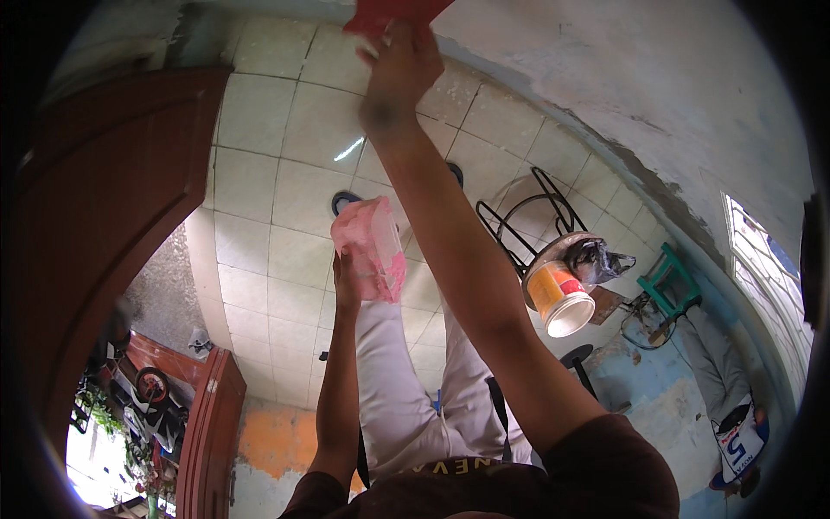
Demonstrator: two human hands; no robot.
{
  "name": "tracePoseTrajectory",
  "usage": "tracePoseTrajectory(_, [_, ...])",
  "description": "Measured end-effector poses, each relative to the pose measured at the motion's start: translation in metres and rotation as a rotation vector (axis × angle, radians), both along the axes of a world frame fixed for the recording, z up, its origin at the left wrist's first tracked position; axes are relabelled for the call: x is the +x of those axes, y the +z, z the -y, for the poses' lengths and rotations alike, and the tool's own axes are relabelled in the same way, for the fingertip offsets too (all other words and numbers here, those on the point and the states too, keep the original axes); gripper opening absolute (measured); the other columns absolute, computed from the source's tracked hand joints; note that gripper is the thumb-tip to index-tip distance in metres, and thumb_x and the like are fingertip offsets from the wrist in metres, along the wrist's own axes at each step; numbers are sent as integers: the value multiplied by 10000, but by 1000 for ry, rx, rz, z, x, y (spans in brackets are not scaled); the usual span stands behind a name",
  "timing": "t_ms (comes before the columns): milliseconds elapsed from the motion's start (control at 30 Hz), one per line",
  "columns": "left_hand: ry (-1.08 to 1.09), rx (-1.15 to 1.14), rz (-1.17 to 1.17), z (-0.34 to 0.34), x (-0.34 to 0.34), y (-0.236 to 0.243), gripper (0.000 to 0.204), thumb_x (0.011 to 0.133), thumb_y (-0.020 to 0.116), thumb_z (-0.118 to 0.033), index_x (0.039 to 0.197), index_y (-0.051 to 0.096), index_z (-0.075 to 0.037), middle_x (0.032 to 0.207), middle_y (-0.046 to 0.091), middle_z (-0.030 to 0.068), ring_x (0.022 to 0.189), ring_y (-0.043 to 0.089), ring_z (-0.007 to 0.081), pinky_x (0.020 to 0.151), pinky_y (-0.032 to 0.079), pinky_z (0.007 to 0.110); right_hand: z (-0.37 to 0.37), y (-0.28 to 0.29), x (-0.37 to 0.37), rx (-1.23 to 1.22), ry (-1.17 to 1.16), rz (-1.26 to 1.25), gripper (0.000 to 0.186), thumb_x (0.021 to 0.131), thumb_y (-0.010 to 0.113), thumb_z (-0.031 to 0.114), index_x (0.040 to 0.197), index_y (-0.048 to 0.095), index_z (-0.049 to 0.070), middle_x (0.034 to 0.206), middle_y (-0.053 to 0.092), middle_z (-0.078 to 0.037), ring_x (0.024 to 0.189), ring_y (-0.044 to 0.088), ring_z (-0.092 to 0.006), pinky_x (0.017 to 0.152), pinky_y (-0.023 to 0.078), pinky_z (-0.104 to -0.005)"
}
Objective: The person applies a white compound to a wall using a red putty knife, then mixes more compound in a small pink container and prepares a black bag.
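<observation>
Right hand is stretched far up at the top of the view, fingers closed on the lower edge of a flat red tool that is cut off by the rim, so its full shape cannot be told. It sits against the pale, patchy wall, where blue-grey paint shows through in streaks. The right forearm runs long and straight down from it to a dark sleeve at the bottom edge.

Left hand is lower, mid-frame, held out in front of the body, wrapped round the underside of a pink plastic container. The container tilts a little, its open end turned up and away.

Below both arms, the person's light trousers run down to dark sandals on the cream tiled floor.

To the right, a black metal stand carries a round tray with an orange-and-white paint can lying on its side and a dark plastic bag beside it. Further right, a green stool near the wall. Low right, another paint bucket on the blue-stained floor. On the left, a brown wooden door stands open.
</observation>
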State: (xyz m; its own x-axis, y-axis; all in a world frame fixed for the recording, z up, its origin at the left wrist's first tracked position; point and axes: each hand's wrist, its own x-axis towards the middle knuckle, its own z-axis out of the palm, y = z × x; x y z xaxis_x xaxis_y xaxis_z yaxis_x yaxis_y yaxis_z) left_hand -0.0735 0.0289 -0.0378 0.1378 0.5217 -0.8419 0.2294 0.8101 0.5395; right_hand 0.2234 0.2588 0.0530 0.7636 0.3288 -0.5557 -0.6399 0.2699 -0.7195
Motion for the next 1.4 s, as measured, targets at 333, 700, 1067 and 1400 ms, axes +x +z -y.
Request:
tracePoseTrajectory(333, [-127,-20,-176,15,-4,-14,715,1035,359,-553,1492,336,-2,1413,470,147,1280,492,250,1054,422,371,107,-250,115,338,149,-553,502,823,386,17,1295,501,-110,1347,592,-223,1101,673,-178,513,502,-148])
tracePoseTrajectory(700, [-2,-20,116,14,8,-10,608,1045,417,-416,1441,403,45,1399,498,171,1295,467,280,1104,344,379,198,-53,189,564,37,-445,458,939,466,-14,1384,417,-111,1348,588,-218,670,546,-116,557,455,-210])
tracePoseTrajectory(1067, [-83,74,-19,28,20,-18,590,1042,414,-427,1426,434,20,1374,518,154,1273,469,267,1092,338,369,207,-210,113,347,351,-475,520,831,372,-4,1323,501,-108,1412,551,-168,1084,650,-190,881,547,-252])
tracePoseTrajectory(1400, [6,60,-84,22,14,-27,625,1054,384,-444,1453,401,37,1403,491,185,1302,452,278,1104,335,370,88,-274,155,272,20,-470,234,952,484,72,1147,572,-23,1131,648,-145,1100,653,-298,622,507,-273])
